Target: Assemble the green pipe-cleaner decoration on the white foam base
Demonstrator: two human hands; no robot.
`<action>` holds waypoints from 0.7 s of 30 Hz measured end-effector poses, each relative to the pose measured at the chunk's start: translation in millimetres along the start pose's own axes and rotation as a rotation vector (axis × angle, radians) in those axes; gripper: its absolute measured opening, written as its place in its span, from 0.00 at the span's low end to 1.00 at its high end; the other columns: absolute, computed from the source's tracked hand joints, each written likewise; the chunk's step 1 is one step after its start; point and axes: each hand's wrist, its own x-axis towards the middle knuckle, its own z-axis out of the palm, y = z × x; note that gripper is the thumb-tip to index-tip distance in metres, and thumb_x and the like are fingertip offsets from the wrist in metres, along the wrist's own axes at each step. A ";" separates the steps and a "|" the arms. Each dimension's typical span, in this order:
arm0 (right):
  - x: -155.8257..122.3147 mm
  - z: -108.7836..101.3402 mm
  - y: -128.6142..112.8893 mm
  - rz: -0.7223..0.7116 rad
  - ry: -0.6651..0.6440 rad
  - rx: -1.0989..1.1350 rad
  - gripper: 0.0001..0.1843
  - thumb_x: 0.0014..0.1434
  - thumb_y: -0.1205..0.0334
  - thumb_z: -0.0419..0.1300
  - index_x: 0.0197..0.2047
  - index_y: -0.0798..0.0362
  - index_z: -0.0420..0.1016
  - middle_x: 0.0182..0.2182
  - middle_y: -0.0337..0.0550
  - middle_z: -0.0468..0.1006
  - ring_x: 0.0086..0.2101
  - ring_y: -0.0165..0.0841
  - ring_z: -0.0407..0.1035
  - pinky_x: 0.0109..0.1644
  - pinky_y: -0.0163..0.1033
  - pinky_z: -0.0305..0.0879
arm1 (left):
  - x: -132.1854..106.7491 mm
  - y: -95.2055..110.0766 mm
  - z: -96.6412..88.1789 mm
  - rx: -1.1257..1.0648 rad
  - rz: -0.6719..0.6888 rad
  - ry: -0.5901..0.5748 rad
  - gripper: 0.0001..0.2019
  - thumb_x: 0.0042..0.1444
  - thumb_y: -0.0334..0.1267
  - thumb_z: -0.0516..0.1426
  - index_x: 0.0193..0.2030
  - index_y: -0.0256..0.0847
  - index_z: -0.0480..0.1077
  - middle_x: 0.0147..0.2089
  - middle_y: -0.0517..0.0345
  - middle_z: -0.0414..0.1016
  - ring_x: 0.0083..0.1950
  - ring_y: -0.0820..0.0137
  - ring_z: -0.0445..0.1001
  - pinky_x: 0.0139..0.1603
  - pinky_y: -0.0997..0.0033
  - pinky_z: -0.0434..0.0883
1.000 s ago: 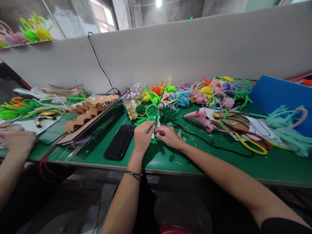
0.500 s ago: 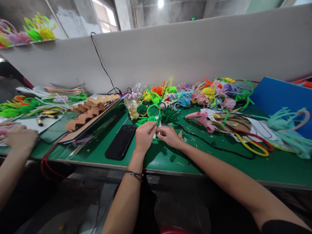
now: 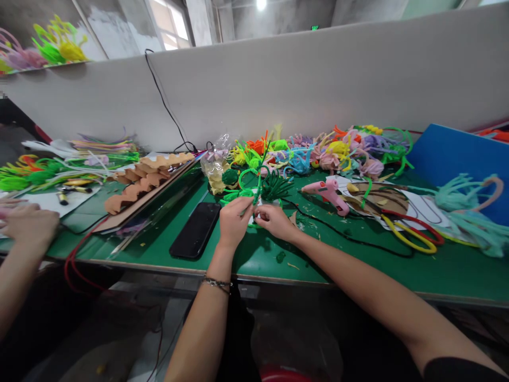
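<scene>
Fingers (image 3: 248, 208) of left hand (image 3: 234, 222) pinched shut on the near end of a green pipe-cleaner stem (image 3: 259, 187); fingers (image 3: 261, 213) of right hand (image 3: 275, 222) closed on the same end from the other side, tips of the two hands almost touching. Both hands low over the table (image 3: 358, 262), a little in from its near edge, forearms coming in from near, thin bracelet (image 3: 217, 285) on the left wrist. Stem held roughly upright, long axis running from the pinch up and away toward the far side, bright green loop (image 3: 243, 175) curling off to its left. Grip point midway between the hands, neither one clearly nearer.

Black phone (image 3: 196, 229) flat on the table just left of the left hand. Dark green tuft (image 3: 275, 187) just beyond the right hand, close beside the stem. Pink glue gun (image 3: 329, 193) lying to the right, well apart from the hands, yellow and red loops (image 3: 409, 237) farther right.

At far left, another person's hand (image 3: 28, 225) at the table edge, scalloped cardboard pieces (image 3: 147, 180) beyond it. Farther back, heap of many-coloured pipe-cleaner flowers (image 3: 338, 151) along the grey partition (image 3: 318, 79), blue board (image 3: 449, 156) at the right.
</scene>
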 end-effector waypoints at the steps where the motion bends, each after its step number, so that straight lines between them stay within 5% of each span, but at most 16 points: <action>1: 0.0 0.1 0.0 0.000 0.001 -0.001 0.06 0.46 0.72 0.53 0.21 0.55 0.62 0.17 0.31 0.56 0.21 0.24 0.50 0.27 0.31 0.44 | -0.2 -0.2 0.0 0.001 -0.002 0.000 0.07 0.51 0.29 0.53 0.32 0.34 0.73 0.30 0.52 0.76 0.31 0.73 0.74 0.31 0.78 0.69; 21: -0.7 0.6 -1.7 0.030 0.005 -0.025 0.07 0.44 0.72 0.53 0.20 0.54 0.59 0.17 0.31 0.57 0.21 0.25 0.50 0.27 0.31 0.43 | 2.1 2.1 -0.9 -0.048 -0.019 0.034 0.07 0.50 0.28 0.55 0.28 0.36 0.74 0.28 0.56 0.77 0.28 0.74 0.73 0.30 0.79 0.68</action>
